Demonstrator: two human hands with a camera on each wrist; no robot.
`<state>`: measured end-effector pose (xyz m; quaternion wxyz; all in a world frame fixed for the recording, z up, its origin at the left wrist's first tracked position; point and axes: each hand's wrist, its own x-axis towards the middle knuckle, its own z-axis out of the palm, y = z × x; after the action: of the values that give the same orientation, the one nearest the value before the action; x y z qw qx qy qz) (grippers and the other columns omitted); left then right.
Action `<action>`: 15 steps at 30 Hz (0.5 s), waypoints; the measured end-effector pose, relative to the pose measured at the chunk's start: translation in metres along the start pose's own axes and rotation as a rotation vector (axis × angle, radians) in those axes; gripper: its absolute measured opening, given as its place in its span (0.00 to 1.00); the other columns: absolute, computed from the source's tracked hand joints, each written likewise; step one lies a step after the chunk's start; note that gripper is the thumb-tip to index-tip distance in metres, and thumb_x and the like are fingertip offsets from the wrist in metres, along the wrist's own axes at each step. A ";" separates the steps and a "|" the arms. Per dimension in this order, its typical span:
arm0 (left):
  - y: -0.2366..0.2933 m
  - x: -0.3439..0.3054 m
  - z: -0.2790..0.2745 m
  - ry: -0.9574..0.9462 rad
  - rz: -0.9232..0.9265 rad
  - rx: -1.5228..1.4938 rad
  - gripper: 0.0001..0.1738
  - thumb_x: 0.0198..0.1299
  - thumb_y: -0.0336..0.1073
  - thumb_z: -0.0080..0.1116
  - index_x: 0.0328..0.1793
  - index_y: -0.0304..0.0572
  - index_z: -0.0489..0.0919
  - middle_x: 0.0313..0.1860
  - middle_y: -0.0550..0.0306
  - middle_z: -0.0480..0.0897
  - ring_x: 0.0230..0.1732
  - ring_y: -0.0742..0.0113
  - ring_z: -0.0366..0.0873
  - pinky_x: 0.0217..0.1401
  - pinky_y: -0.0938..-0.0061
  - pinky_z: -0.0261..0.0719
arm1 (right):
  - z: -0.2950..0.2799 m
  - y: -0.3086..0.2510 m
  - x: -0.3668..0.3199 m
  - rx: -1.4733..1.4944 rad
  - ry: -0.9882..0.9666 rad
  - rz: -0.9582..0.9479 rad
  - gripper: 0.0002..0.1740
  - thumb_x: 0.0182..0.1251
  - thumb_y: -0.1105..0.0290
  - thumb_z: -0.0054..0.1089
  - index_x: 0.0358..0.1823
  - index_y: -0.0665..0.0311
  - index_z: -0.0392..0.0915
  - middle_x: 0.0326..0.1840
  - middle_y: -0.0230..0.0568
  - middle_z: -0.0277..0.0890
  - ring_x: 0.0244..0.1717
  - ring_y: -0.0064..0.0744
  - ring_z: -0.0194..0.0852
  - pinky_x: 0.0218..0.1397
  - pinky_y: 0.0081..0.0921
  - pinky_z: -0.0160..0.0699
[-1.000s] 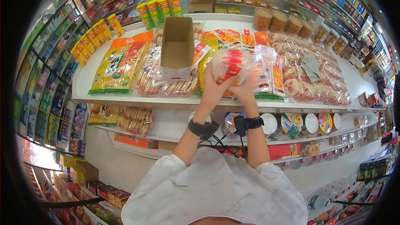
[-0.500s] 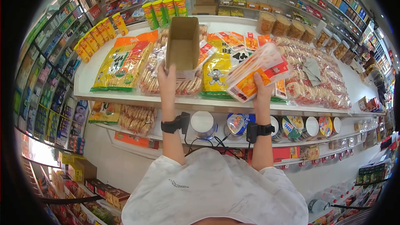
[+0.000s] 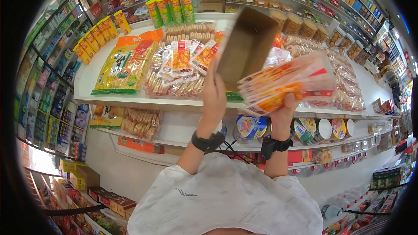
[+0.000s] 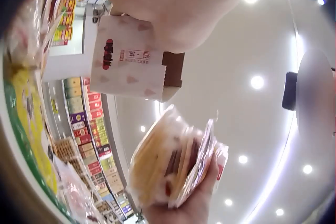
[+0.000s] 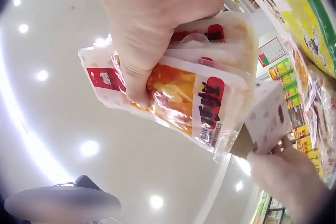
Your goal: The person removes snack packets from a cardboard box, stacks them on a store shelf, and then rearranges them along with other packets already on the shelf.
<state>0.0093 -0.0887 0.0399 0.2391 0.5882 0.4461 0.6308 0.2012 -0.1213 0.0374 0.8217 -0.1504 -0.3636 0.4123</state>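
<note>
In the upper centre of the head view, the cardboard box [image 3: 249, 43] is gripped at one side by the left hand [image 3: 213, 100]. Right of centre, the fanned packets [image 3: 289, 80] are clamped under the thumb of the right hand [image 3: 284, 108].

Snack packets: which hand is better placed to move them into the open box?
Right, probably: the right hand grips the snack packets close to the box, while the left hand holds the box.
</note>
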 end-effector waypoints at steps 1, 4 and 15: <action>-0.007 -0.007 0.007 -0.041 -0.013 -0.005 0.26 0.83 0.28 0.41 0.83 0.25 0.66 0.73 0.30 0.79 0.67 0.43 0.81 0.74 0.60 0.74 | 0.001 -0.008 -0.001 0.048 -0.032 -0.008 0.40 0.65 0.75 0.78 0.76 0.66 0.66 0.68 0.40 0.76 0.68 0.35 0.78 0.74 0.39 0.78; -0.024 -0.024 0.028 -0.141 -0.078 -0.045 0.25 0.84 0.30 0.42 0.81 0.23 0.67 0.70 0.28 0.79 0.69 0.41 0.80 0.75 0.60 0.73 | 0.011 -0.031 -0.002 -0.374 -0.021 0.031 0.41 0.72 0.61 0.76 0.79 0.68 0.64 0.69 0.40 0.77 0.68 0.36 0.79 0.72 0.35 0.79; -0.028 -0.043 0.043 -0.074 -0.052 -0.010 0.28 0.89 0.39 0.37 0.83 0.23 0.65 0.77 0.33 0.73 0.76 0.50 0.73 0.80 0.65 0.67 | 0.061 -0.006 0.028 -0.661 0.096 -0.087 0.31 0.61 0.76 0.84 0.63 0.73 0.78 0.59 0.42 0.85 0.56 0.28 0.85 0.61 0.29 0.85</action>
<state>0.0524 -0.0990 -0.0104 0.2747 0.5979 0.4491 0.6044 0.1712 -0.1061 0.0961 0.7616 -0.4123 -0.4445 0.2289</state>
